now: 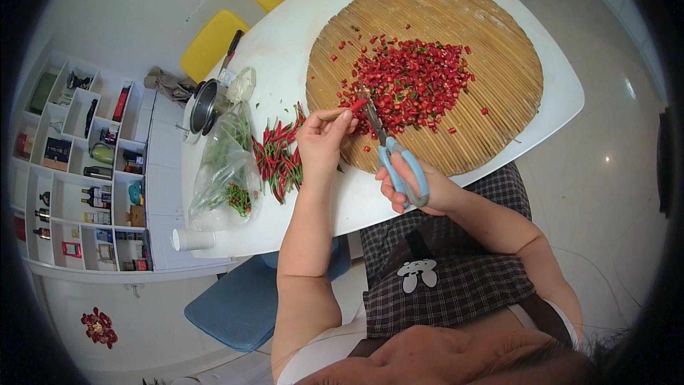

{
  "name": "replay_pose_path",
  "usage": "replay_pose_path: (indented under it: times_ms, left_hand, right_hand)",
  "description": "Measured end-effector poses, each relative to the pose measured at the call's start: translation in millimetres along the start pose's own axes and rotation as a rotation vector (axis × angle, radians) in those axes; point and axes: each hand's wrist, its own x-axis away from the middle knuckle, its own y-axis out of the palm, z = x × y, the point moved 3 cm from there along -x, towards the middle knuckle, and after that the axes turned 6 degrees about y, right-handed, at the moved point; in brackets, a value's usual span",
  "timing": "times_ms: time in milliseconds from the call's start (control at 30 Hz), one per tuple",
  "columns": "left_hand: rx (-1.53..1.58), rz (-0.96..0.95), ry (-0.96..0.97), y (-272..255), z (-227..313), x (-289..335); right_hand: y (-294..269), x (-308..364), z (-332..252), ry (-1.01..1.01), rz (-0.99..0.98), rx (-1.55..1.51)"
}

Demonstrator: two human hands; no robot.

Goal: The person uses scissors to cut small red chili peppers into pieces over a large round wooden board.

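Between the fingertips of my left hand (324, 137) is a red chili pepper (359, 105), its tip pointing right over the round mat's edge. My right hand (420, 185) grips scissors (392, 146) with light blue handles. Their blades reach up to the chili's red end; whether they touch it I cannot tell. A pile of chopped red chili (420, 82) with a few green bits lies on the round mat of brown slats (499, 43). Left of my left wrist, whole red chilies with green stems (279, 160) are heaped on the white table (285, 50).
A clear plastic bag with green stems and chilies (231, 164) lies at the table's left. Behind it are a dark pan (206, 105) and a knife (232, 46). A white cup (192, 239) lies near the left edge. Yellow chairs (214, 39) and a blue chair (235, 303) stand around.
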Motion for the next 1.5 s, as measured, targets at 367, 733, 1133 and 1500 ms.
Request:
replay_pose_path:
  times_ms: [367,733,1133,1500]
  left_hand:
    - [0.014,0.042,0.012,-3.3,-3.7,-5.6]
    - [-0.019,0.017,0.001,0.1,-3.0,-1.0]
    - [-0.011,0.07,-0.005,1.3,-5.0,-3.2]
    - [-0.004,0.03,-0.029,3.9,-6.0,-2.2]
  right_hand:
    - [-2.5,-5.6,1.0,-0.009,-0.027,-0.017]
    - [-3.2,-2.1,3.4,0.016,-0.014,0.001]
    - [-1.1,-1.7,1.4,0.025,0.003,0.012]
    - [1.3,-1.5,0.4,0.003,-0.011,0.084]
